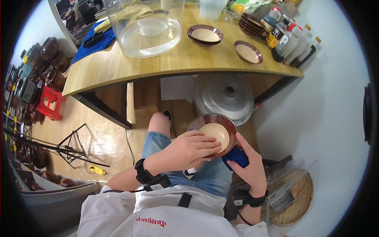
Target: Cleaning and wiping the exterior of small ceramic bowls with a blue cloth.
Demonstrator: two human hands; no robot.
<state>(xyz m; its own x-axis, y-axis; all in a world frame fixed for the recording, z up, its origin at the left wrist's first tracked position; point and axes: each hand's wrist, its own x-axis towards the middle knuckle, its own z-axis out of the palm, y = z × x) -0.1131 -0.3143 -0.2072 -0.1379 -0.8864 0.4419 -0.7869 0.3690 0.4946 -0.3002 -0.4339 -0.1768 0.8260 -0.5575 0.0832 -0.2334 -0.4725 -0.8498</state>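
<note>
Workpiece: one round brown-rimmed bowl with a cream interior, directly under the left fingertips. The outline is circular, so no long axis governs alignment; the governing relation is that between the rim and the two hands.

Left hand: nearer the bowl's centre. The fingers lie together across the near-left part of the interior, tips pointing right. The thumb is largely hidden; whether it clamps the rim from below cannot be told.

Right hand: at the outer right side. The index finger extends along the right rim; the thumb stands apart from it on the near side. Bunched blue cloth is gripped between them, just outside the bowl wall and to the right of the left fingertips.

Beyond both sets of fingers: a metal lid on the far side, partly under the wooden table. Farther out, on the tabletop, two separate bowl positions: a far bowl and a right-hand bowl.
</note>
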